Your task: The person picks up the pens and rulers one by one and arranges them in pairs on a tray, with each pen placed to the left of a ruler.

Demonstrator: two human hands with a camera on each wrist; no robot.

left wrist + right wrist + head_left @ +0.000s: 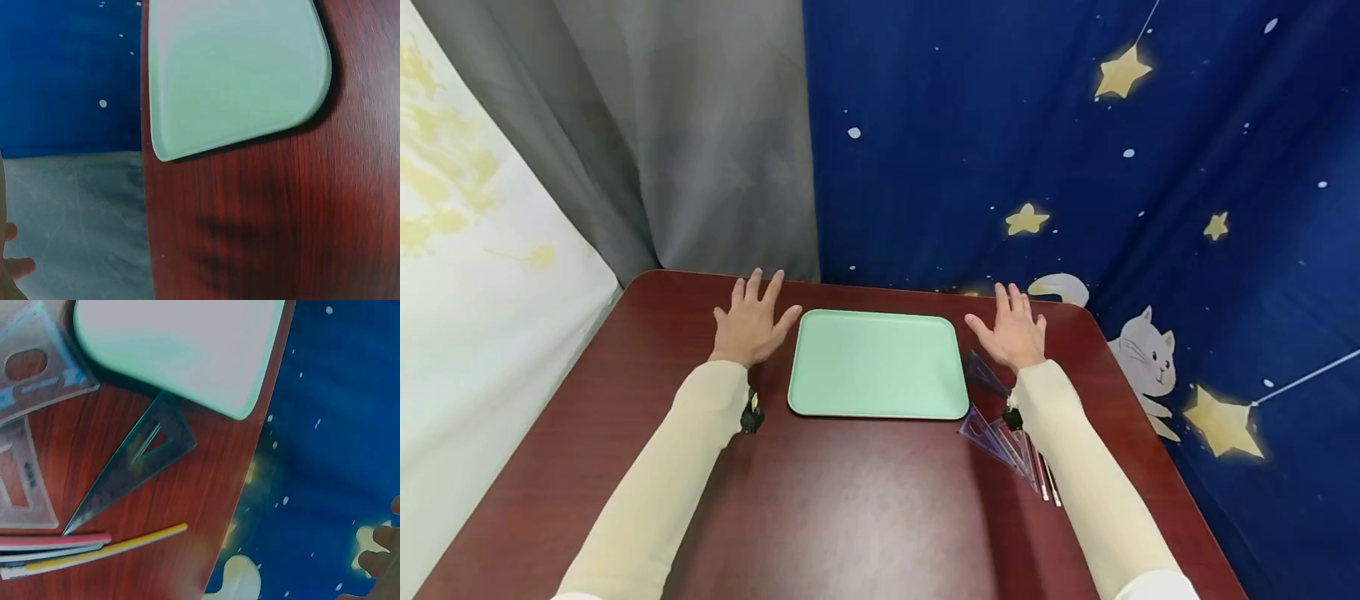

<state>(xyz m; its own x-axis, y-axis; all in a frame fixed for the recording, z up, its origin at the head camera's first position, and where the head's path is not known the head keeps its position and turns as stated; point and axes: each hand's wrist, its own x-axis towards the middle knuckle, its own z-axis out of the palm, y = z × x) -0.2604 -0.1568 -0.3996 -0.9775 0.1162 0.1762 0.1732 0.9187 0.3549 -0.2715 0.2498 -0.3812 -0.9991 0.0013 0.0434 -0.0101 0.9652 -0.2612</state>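
Green tray (878, 364), just one, lies flat on the table (850, 500) between the two hands. Both hold nothing: the left hand (752, 325) spreads its fingers wide, its thumb just beside the tray's left side; the right hand (1013, 335) is splayed too, its thumb near the opposite side. Whether either touches the wood, I cannot tell.

On the near side of the right hand are three set squares: a dark set square (115, 478) closest to it, then a blue-marked set square (53, 387) and a clear set square (39, 500). At least three pencils lie by the right wrist: a red pencil (62, 539), a pale pencil (56, 552) and a yellow pencil (137, 539).

The far edge runs close by both hands' fingertips, with a grey curtain (722, 125) beyond the left and a blue curtain (962, 125) beyond the right. The right edge is near the right hand; more wood stretches outside the left hand, and the broadest room lies between the forearms, nearer than the tray.
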